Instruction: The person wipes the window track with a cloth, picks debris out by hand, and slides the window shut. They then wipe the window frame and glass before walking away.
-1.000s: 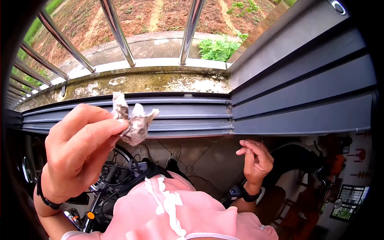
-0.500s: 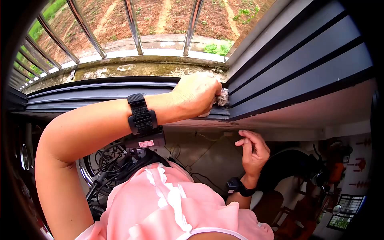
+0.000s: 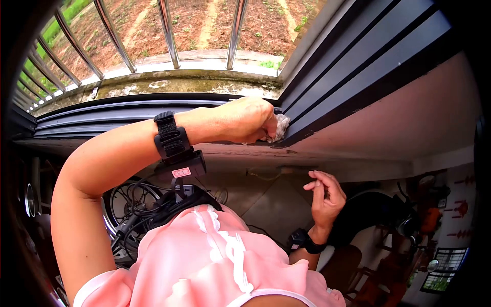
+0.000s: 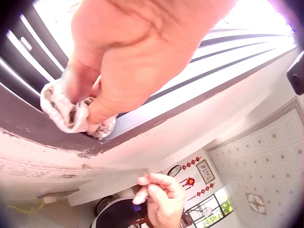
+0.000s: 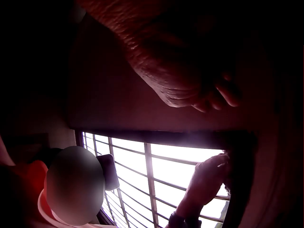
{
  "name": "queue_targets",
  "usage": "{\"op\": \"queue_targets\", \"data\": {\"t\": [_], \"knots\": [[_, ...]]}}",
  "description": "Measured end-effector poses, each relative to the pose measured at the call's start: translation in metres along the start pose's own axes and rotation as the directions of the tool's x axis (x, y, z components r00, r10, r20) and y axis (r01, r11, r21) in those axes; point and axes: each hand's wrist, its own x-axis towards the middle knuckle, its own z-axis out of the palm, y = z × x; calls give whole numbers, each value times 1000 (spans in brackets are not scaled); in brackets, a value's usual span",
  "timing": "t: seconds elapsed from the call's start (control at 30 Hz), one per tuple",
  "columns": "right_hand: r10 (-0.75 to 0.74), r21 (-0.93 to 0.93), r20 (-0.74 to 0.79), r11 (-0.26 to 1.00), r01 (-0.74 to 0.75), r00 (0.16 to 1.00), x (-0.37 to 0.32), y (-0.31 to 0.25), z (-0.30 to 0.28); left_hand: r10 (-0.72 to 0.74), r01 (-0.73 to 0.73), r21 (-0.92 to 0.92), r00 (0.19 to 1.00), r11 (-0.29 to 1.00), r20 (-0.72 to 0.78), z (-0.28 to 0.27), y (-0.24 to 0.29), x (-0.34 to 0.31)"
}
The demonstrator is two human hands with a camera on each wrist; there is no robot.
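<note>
My left hand (image 3: 248,118) reaches across to the corner of a dark grey window track (image 3: 123,113), knuckles up. Its fingers and thumb pinch a crumpled white cloth (image 3: 280,127) with dark dirt stains. In the left wrist view the cloth (image 4: 64,110) bunches out below the fingertips, against the track's end by the side frame (image 3: 353,66). My right hand (image 3: 327,199) hangs in the air below the sill, fingers loosely bent and holding nothing. The right wrist view shows that hand (image 5: 171,76) dark against the wall.
Shiny metal bars (image 3: 168,36) stand beyond a mossy outer ledge (image 3: 204,87), with a planted field behind. Below the sill is a pale wall (image 3: 378,117). A wheel with cables (image 3: 128,202) is at lower left, and a dark motorbike seat (image 3: 368,215) at right.
The left hand went from holding the cloth up on the left to the track's right corner, then shifted slightly within that corner. The right hand stayed nearly still.
</note>
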Motion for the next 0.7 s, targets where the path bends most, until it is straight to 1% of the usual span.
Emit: {"op": "queue_targets", "data": {"t": [0.07, 0.1, 0.13, 0.2, 0.3, 0.33, 0.4, 0.43, 0.47, 0.5, 0.53, 0.57, 0.6, 0.67, 0.7], "knots": [[36, 7, -19, 999, -36, 999, -4, -2, -2, 195, -164, 191, 968, 968, -156, 12, 1, -6], [41, -1, -19, 999, -41, 999, -5, -1, -3, 185, -151, 222, 972, 963, -144, 22, 1, -5], [36, 6, -18, 999, -36, 999, -5, 0, -1, 200, -145, 286, 965, 947, -172, 30, 2, -1], [21, 16, -20, 1000, -21, 1000, -4, 0, 2, 165, -120, 340, 981, 933, -105, 29, 2, 1], [6, -15, 6, 1000, -6, 1000, 1, -4, 2, 102, -102, 503, 994, 858, 26, 19, 6, -9], [15, -8, -2, 1000, -15, 1000, 3, -5, 2, 231, -188, 532, 973, 826, -15, 19, 3, -16], [39, 10, -18, 999, -39, 999, 5, -5, 4, 135, -141, 555, 990, 820, 51, 12, 8, -29], [55, 21, -29, 998, -54, 998, 7, -6, 7, 112, -88, 493, 994, 865, -19, 9, 11, -32], [70, 29, -36, 997, -69, 997, 8, -6, 10, 128, -76, 372, 985, 925, -118, 4, 14, -33], [84, 34, -41, 996, -82, 996, 12, -8, 13, -28, 30, 9, 982, 1000, -185, 4, 19, -29], [67, 38, -56, 997, -65, 996, 16, -12, 17, -189, 111, -357, 963, 927, -193, 4, 25, -22], [48, 40, -72, 998, -45, 996, 22, -18, 22, -112, -18, -413, 951, 911, -289, 6, 30, -15], [27, 40, -90, 999, -23, 996, 28, -25, 25, -119, -34, -507, 957, 861, -265, 8, 33, -9], [-105, -28, -89, 994, 103, 991, 42, -39, 25, -237, 70, -695, 960, 716, -147, 0, 49, -5], [-168, -44, -97, 985, 164, 981, 50, -50, 27, -210, 37, -709, 965, 704, -159, -5, 49, -2]]}}
